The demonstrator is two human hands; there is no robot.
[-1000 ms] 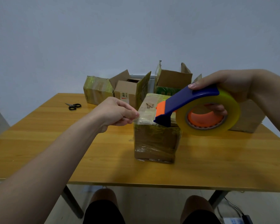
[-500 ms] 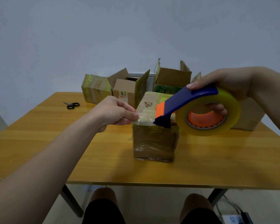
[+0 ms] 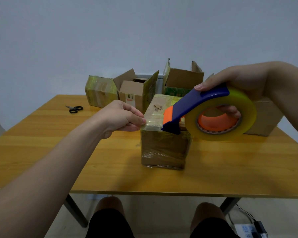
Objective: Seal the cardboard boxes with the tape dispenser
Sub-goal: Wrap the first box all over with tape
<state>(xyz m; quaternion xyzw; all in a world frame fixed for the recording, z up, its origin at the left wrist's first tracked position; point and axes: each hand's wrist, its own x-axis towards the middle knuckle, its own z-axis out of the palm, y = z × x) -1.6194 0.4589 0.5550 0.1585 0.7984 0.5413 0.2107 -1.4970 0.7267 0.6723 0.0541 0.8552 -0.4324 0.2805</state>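
Tape [image 3: 153,124] runs along the near top edge of the cardboard box [image 3: 163,148], which stands at the middle of the worktop [image 3: 58,152]. The left hand [image 3: 120,117] sits at the box's 9 o'clock side, its fingers [image 3: 141,120] curled and pinching the tape end at the top corner. The right hand [image 3: 239,81] grips the tape dispenser [image 3: 196,107] above the box's 3 o'clock side, forefinger laid along the blue handle and the other fingers through the orange core; the cutter end touches the box top. Scissors [image 3: 74,109] lie at 10 o'clock. A taped box [image 3: 100,91], an open box [image 3: 136,95] and a second open box [image 3: 182,81] stand at 12 o'clock, and a plain box [image 3: 265,117] at 2 o'clock.
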